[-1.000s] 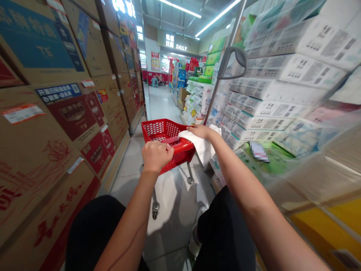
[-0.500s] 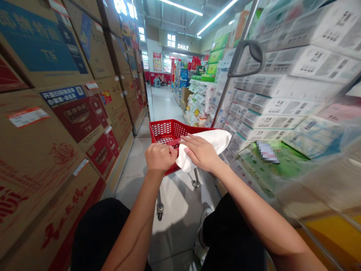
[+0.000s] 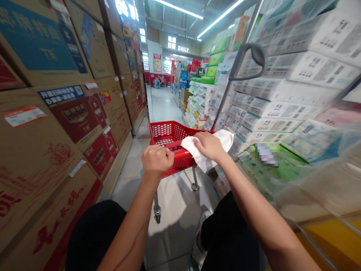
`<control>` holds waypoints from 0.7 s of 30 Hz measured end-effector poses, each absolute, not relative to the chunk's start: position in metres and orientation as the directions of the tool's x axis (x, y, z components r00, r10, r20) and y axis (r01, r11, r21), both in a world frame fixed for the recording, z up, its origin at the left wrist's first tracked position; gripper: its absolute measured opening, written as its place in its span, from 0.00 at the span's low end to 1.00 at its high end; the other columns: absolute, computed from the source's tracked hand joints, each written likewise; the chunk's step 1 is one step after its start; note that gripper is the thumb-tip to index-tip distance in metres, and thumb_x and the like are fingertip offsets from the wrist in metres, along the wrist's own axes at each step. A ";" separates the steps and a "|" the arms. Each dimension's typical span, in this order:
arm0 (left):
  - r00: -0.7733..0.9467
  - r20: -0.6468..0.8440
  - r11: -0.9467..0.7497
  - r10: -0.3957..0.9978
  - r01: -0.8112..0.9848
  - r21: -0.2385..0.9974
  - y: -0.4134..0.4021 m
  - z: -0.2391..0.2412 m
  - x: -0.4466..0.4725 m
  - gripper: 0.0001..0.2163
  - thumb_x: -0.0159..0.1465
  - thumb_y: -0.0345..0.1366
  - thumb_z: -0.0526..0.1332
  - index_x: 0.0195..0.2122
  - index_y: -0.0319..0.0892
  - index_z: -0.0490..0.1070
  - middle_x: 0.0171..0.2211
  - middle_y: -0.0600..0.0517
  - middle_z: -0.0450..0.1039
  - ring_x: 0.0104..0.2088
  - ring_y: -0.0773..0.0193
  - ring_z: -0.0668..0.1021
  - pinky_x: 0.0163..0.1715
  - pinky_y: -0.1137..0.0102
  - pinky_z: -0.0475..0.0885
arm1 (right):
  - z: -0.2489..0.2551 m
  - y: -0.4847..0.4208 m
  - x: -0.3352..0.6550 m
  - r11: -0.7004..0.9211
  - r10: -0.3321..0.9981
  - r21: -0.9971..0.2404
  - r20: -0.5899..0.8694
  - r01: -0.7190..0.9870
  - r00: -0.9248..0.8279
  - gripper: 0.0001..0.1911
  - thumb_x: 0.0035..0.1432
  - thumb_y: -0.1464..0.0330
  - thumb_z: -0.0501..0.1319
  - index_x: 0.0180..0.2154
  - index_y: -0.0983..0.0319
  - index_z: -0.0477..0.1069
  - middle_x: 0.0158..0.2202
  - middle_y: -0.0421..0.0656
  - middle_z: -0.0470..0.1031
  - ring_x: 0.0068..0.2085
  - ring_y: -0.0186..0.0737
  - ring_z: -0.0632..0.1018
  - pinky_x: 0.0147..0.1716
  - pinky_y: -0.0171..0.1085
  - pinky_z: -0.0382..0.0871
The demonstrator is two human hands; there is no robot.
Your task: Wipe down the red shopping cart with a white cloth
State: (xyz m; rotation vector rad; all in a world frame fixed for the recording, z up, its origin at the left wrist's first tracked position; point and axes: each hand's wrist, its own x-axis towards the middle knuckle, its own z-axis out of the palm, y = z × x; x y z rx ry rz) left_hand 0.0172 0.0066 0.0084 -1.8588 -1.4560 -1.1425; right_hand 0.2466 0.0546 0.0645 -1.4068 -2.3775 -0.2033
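A red plastic shopping basket on wheeled legs (image 3: 169,136) stands in the aisle just ahead of me. My left hand (image 3: 156,160) is closed in a fist on the near rim of the basket. My right hand (image 3: 210,145) presses a white cloth (image 3: 225,140) flat against the basket's near right rim, fingers curled over it. The cloth hangs over the rim on both sides of my hand. My knees in dark trousers show below.
Stacked cardboard boxes (image 3: 56,113) wall the left side of the aisle. Shelves of packaged tissue (image 3: 282,109) fill the right side. A grey trolley handle on a metal pole (image 3: 248,60) rises at the right. The tiled aisle floor (image 3: 160,105) runs toward distant displays.
My right hand with the cloth slid left along the rim toward my left hand, then back right. The view has shifted a little; the left fist has stayed on the rim.
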 end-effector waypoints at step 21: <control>0.049 0.829 -0.261 0.558 0.958 0.119 0.001 0.011 0.015 0.15 0.58 0.33 0.55 0.17 0.40 0.74 0.19 0.46 0.75 0.24 0.58 0.76 0.31 0.63 0.66 | 0.076 0.054 0.229 0.495 0.840 -0.038 0.276 0.868 -0.467 0.25 0.69 0.53 0.46 0.43 0.60 0.76 0.44 0.47 0.80 0.46 0.46 0.77 0.43 0.37 0.62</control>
